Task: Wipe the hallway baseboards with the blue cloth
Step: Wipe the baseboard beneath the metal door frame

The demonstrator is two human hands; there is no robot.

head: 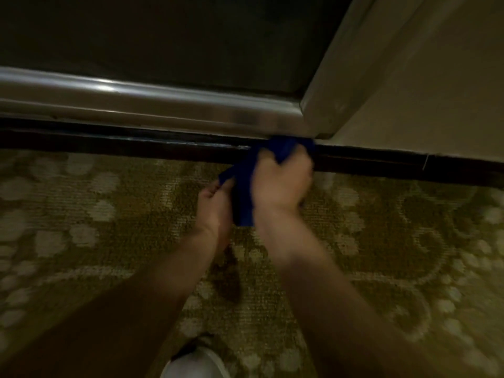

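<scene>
The blue cloth (242,184) is bunched up against the dark baseboard (136,144), just below the corner of a metal frame. My right hand (282,181) grips the cloth's upper part, and that part lies on the top edge of the baseboard. My left hand (215,205) pinches the cloth's lower tail, which hangs down between my two wrists. The picture is blurred around the hands.
A silver metal frame (152,105) runs above the baseboard and turns upward at the right (341,64), around a dark panel. A beige wall (441,91) lies to the right. Patterned olive carpet (95,214) covers the floor. A white shoe (195,362) shows at the bottom.
</scene>
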